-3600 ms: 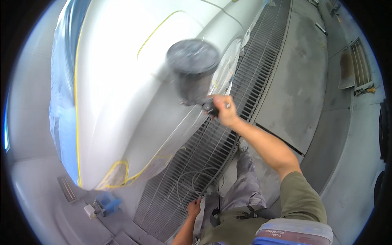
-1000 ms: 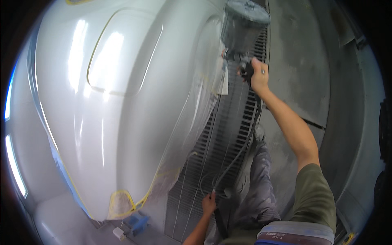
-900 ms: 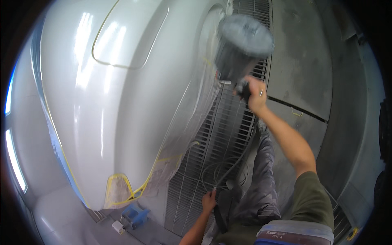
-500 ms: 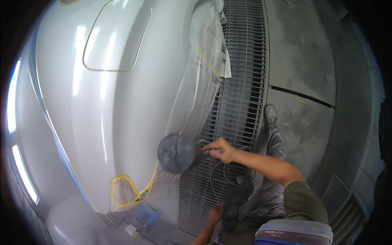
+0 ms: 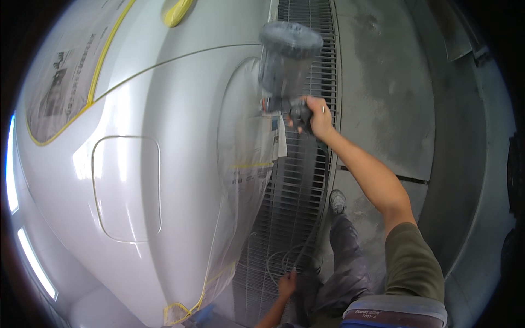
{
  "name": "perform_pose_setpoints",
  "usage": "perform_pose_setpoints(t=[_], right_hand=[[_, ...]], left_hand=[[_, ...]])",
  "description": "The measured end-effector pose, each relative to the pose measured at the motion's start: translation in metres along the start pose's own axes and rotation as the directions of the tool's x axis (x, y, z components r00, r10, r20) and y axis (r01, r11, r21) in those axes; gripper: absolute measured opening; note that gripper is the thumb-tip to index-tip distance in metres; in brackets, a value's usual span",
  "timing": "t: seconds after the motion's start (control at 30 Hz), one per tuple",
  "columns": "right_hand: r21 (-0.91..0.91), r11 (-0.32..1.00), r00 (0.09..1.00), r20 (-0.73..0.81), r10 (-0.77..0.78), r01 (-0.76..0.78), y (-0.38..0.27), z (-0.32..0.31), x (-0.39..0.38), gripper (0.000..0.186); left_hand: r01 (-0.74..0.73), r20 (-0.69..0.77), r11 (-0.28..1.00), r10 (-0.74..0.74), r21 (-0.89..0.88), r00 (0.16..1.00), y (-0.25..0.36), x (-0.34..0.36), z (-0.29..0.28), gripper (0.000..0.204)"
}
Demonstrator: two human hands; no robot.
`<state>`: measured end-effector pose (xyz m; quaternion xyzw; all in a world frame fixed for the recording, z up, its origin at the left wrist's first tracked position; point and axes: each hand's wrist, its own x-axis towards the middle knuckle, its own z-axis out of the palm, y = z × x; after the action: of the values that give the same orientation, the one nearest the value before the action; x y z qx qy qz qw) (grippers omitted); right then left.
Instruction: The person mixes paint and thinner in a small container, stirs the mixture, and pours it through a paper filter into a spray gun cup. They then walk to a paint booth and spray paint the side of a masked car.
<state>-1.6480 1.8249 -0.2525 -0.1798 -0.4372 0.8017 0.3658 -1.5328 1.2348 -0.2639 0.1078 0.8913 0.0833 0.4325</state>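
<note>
In my right hand [image 5: 321, 119] is a spray gun with a large grey cup [image 5: 289, 63], gripped by its handle. My right arm stretches far forward, and the gun is level with the front part of the masked wheel area, beside the white car body [image 5: 186, 164]. Slight blur hides the gun's nozzle. Low down, close to my body, my left hand [image 5: 286, 284] is closed around a thin air hose [image 5: 270, 269]. The hose loops there and runs forward toward the gun over the floor grating.
Masking film and paper [image 5: 249, 183] cover the wheel area. Yellow tape edges the papered window [image 5: 63, 76], and yellow masking covers a door handle [image 5: 178, 12]. A metal floor grating [image 5: 292, 199] runs beside the car, with grey floor panels [image 5: 383, 71] to its right.
My right hand has carried the spray gun forward, from the rear corner to beside the wheel area. My view has shifted forward along the car. The left hand stays low on the hose.
</note>
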Motion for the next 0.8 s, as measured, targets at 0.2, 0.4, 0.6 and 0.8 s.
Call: perform_pose_setpoints(t=[0.2, 0.4, 0.6, 0.8], right_hand=[[-0.158, 0.986, 0.954, -0.298, 0.011, -0.061, -0.024, -0.031, 0.094, 0.058], [-0.593, 0.748, 0.847, -0.526, -0.077, -0.3, -0.072, -0.024, 0.093, 0.058], [-0.637, 0.748, 0.97, -0.239, 0.036, -0.185, -0.2, 0.028, 0.062, 0.058], [-0.664, 0.742, 0.986, 0.047, 0.162, -0.091, -0.322, 0.131, 0.118, 0.065]], left_hand=[[0.082, -0.025, 0.977, -0.089, -0.196, 0.996, 0.046, 0.017, -0.028, 0.058], [0.231, -0.016, 0.944, -0.242, -0.236, 0.97, 0.091, 0.008, -0.057, 0.056], [0.061, -0.025, 0.973, -0.069, -0.223, 0.997, 0.141, 0.026, -0.056, 0.06], [-0.089, -0.16, 0.929, 0.032, -0.359, 0.987, 0.215, 0.075, -0.004, 0.062]])
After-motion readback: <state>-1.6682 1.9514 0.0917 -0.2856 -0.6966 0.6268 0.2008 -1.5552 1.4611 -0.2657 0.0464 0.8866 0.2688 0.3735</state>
